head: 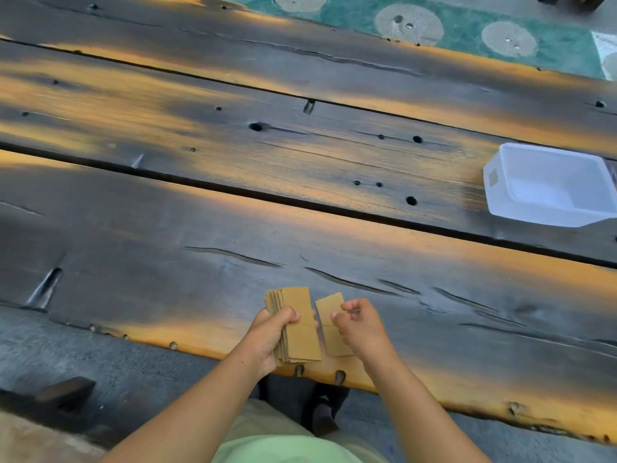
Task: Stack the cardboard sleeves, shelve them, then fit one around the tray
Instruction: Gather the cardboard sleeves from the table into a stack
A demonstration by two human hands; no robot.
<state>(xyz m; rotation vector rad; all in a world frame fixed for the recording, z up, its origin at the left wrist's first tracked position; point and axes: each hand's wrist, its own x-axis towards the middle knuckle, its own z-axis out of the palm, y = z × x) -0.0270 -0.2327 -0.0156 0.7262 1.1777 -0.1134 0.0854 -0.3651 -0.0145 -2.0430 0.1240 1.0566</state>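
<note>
A stack of several flat brown cardboard sleeves (298, 324) is held upright-ish near the table's front edge, with my left hand (272, 335) gripping it from the left, thumb on top. Just to its right lies a single cardboard sleeve (330, 315) flat on the wood. My right hand (359, 325) hovers over that sleeve's right side, fingers curled and pinched; whether it touches the sleeve I cannot tell. A white plastic tray (504, 202) stands empty at the far right of the table, well away from both hands.
The table (233, 202) is made of dark weathered planks with gaps, knots and holes. Its front edge runs just below my hands. Beyond the far edge lies a green patterned rug (467, 31). A dark wooden block (65, 392) sits on the floor at lower left.
</note>
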